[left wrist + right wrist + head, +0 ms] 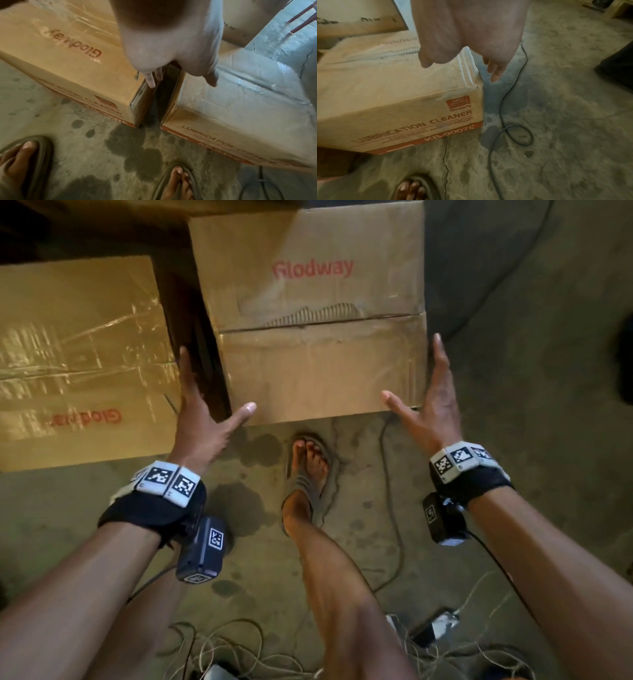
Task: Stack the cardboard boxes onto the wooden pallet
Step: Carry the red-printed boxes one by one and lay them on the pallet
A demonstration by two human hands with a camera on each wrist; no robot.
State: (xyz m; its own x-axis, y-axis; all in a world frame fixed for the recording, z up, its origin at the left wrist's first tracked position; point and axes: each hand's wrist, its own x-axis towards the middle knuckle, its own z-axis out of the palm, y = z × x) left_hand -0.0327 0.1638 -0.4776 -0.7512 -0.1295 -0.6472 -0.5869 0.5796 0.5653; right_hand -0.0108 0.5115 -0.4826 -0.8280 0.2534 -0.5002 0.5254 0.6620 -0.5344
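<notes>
A cardboard box printed "Glodway" [318, 313] stands on the concrete floor right in front of me. Its front [385, 121] reads "LUBRICATION CLEANER". A second, tape-wrapped box [78, 354] sits to its left across a narrow dark gap [163, 94]. My left hand [205, 405] is open, its fingers [151, 81] reaching down into that gap and its thumb over the centre box's near-left corner. My right hand [424, 398] is open too. Its fingers [495, 73] hang just off the box's right side, and its thumb is above the top. I see no pallet.
Another box [359, 16] stands behind the centre one. A black cable [505, 108] loops on the floor right of the box, and tangled wires [222, 645] lie near my legs. My sandalled foot [308, 470] is just in front of the box. Wet stains mark the floor [137, 148].
</notes>
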